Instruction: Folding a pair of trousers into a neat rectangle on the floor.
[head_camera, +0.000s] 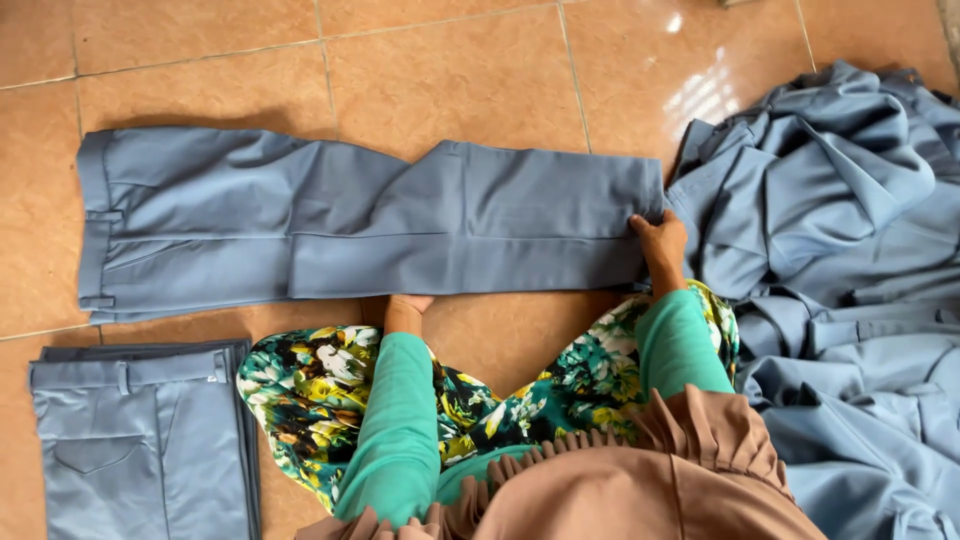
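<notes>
Kneeling on the glossy orange tiled floor (480, 80), you have a pair of grey-blue cotton trousers (370, 225) laid flat in front of you, legs stacked one on the other, with the waistband at nine o'clock and the hems at three o'clock. Your right hand (658, 243) sits at the hem end, at three o'clock of the trousers, fingers curled over the lower corner of the cuff and pinching the cloth. Your left hand (405, 305) reaches to the near edge of the trouser legs, at six o'clock of the garment; its fingers are tucked under the fabric, so you cannot tell whether they grip it or only press against it.

At eight o'clock from you lies a folded stack of matching grey-blue trousers (140, 440), waistband and back pocket facing up, just apart from the spread pair. At three o'clock a loose, crumpled heap of grey-blue garments (840, 250) lies on the floor, its edge touching the hems beside your right hand.
</notes>
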